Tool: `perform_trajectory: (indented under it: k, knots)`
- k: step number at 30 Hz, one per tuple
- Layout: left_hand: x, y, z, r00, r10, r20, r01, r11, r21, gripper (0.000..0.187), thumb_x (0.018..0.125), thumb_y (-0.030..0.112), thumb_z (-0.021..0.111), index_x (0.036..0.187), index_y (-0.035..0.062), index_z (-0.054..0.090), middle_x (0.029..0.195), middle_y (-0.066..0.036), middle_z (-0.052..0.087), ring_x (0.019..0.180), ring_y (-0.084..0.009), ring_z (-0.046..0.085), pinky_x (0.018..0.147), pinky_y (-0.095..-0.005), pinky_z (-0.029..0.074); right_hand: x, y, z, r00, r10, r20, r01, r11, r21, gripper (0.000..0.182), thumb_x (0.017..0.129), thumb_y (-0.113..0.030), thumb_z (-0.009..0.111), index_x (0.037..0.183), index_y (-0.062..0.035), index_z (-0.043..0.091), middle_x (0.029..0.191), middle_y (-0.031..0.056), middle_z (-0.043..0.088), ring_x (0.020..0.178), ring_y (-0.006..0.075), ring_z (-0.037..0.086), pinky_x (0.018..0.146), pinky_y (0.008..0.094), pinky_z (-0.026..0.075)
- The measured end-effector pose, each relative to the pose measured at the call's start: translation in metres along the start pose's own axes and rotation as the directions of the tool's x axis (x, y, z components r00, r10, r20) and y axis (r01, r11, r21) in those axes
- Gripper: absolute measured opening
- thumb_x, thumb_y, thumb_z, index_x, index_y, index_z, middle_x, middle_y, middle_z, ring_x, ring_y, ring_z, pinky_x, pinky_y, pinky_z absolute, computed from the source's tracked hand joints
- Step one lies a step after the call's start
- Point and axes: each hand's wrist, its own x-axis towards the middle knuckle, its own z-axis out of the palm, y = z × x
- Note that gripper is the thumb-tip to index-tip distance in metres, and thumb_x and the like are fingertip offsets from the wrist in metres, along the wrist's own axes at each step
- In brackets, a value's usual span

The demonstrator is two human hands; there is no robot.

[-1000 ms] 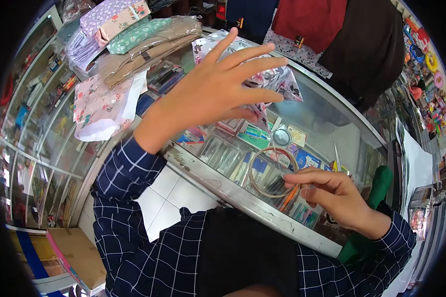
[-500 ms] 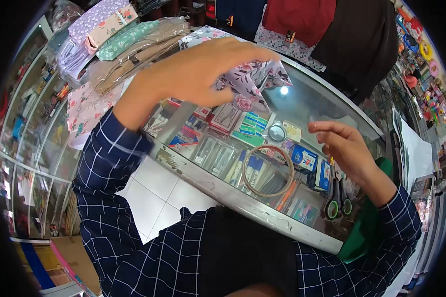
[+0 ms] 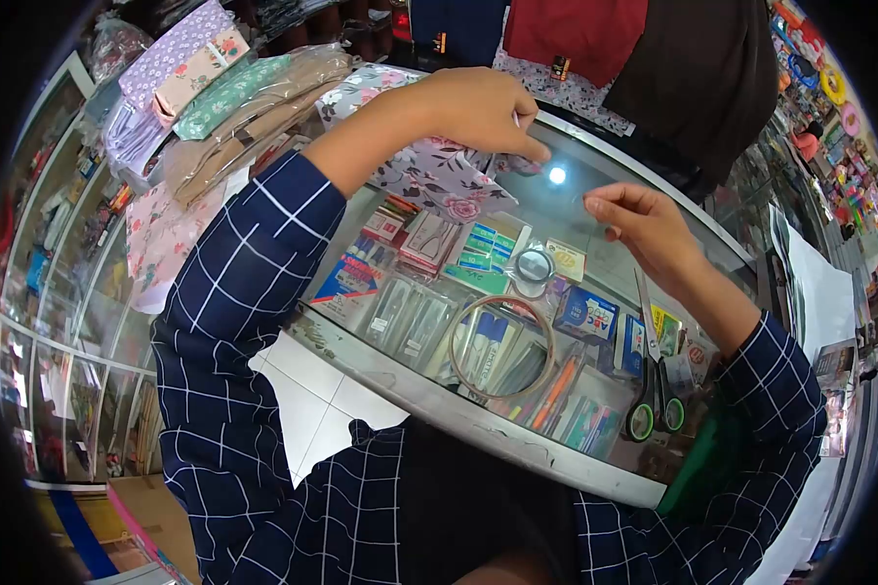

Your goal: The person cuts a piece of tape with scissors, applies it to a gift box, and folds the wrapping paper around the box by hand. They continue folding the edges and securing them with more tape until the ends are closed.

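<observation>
My left hand [image 3: 478, 105] reaches across the glass counter [image 3: 605, 210] and its fingers close on the edge of a grey floral cloth [image 3: 429, 175] lying there. Farther right, my right hand [image 3: 642, 226] hovers over the glass with thumb and fingers pinched together; I see nothing in it. A thin tan ring [image 3: 502, 346] lies flat on the glass near the front edge, away from both hands. Green-handled scissors [image 3: 654, 385] lie on the glass below my right wrist.
Folded, bagged fabrics [image 3: 234, 97] are stacked at the counter's left end. Stationery packs [image 3: 458, 283] fill the case under the glass. Dark and red garments [image 3: 654, 49] hang behind the counter. A metal rim [image 3: 439, 400] runs along the front edge.
My right hand let go of the tan ring, which now lies on the glass, and rose toward the far side. My left hand dropped from open in the air onto the floral cloth.
</observation>
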Motion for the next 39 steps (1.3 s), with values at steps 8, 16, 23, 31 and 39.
perform_trajectory:
  k: [8,16,23,31,39]
  knots:
    - [-0.005,0.010,-0.013,0.968,-0.210,0.137,0.216,0.976,-0.031,0.033,0.068,0.025,0.074,0.060,0.0064,0.049,0.053,-0.002,0.048,0.054,-0.0116,0.049,0.053,-0.0292,0.038,0.028,-0.003,-0.003,0.998,-0.054,0.045,0.057,0.997,-0.054,0.018,0.084,-0.018,0.069,0.096,-0.0051,0.067,0.096,0.0008,0.065,0.082,0.0064,0.054,0.071,0.0225,0.041]
    - [-0.023,0.009,-0.007,0.954,-0.282,-0.101,0.300,0.898,0.323,0.043,0.067,0.024,0.069,0.105,0.0092,0.056,0.081,-0.008,0.065,0.075,-0.0194,0.061,0.066,-0.0327,0.047,0.029,-0.007,0.002,0.990,-0.071,0.121,0.081,0.993,-0.081,0.014,0.084,-0.017,0.068,0.092,-0.0054,0.067,0.097,0.0013,0.063,0.085,0.0074,0.055,0.071,0.0224,0.041]
    - [-0.040,-0.003,-0.025,0.890,-0.439,0.122,0.421,0.895,0.146,0.027,0.067,0.021,0.063,0.087,0.0040,0.062,0.082,-0.011,0.064,0.072,-0.0232,0.060,0.067,-0.0320,0.046,0.046,-0.011,0.012,0.971,-0.114,0.208,0.137,0.985,-0.101,0.017,0.084,-0.018,0.068,0.095,-0.0040,0.067,0.096,0.0019,0.064,0.086,0.0081,0.055,0.074,0.0233,0.042]
    - [-0.074,0.004,-0.025,0.988,-0.116,0.106,0.125,0.989,-0.079,0.023,0.065,0.008,0.059,0.086,0.0016,0.052,0.083,-0.011,0.061,0.072,-0.0237,0.059,0.068,-0.0335,0.045,0.071,-0.018,0.043,0.905,-0.213,0.369,0.261,0.961,-0.086,0.014,0.083,-0.015,0.069,0.092,-0.0031,0.068,0.098,0.0034,0.062,0.087,0.0091,0.056,0.077,0.0240,0.043]
    - [-0.092,0.002,-0.024,0.996,0.079,0.053,-0.062,0.963,-0.261,0.020,0.065,0.010,0.058,0.082,0.0019,0.053,0.070,-0.009,0.058,0.065,-0.0192,0.057,0.057,-0.0324,0.040,0.077,-0.019,0.072,0.858,-0.261,0.442,0.315,0.947,-0.054,0.010,0.084,-0.009,0.067,0.090,-0.0012,0.068,0.096,0.0038,0.060,0.089,0.0108,0.058,0.082,0.0252,0.046]
